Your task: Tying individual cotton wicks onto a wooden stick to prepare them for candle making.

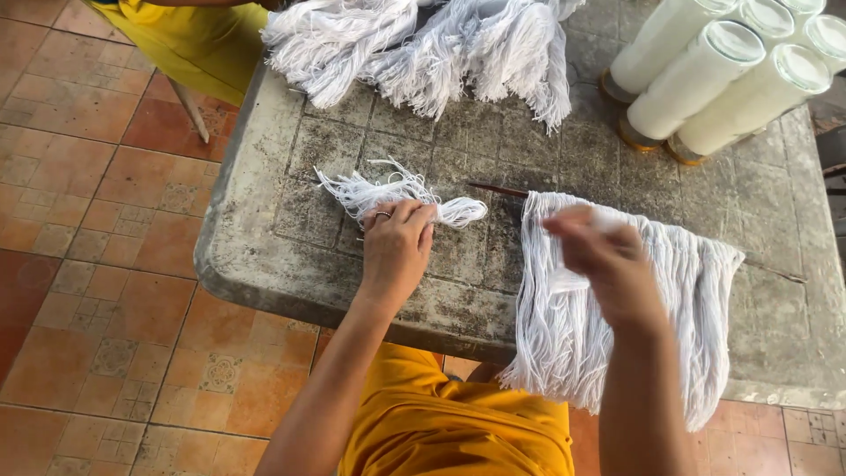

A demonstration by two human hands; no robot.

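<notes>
My left hand (397,242) rests on a small bundle of white threads (388,192) lying on the stone table (291,238), fingers closed over its looped end. My right hand (608,260), blurred by motion, pinches a white strand above a row of white threads (687,291) hung on a thin dark stick (500,189). Those threads drape over the table's near edge.
A large heap of white thread bundles (432,44) lies at the table's far side. Several tall white candles in glass (714,75) stand at the far right. Another person in yellow clothing (198,40) is at the far left. Tiled floor (97,291) lies to the left.
</notes>
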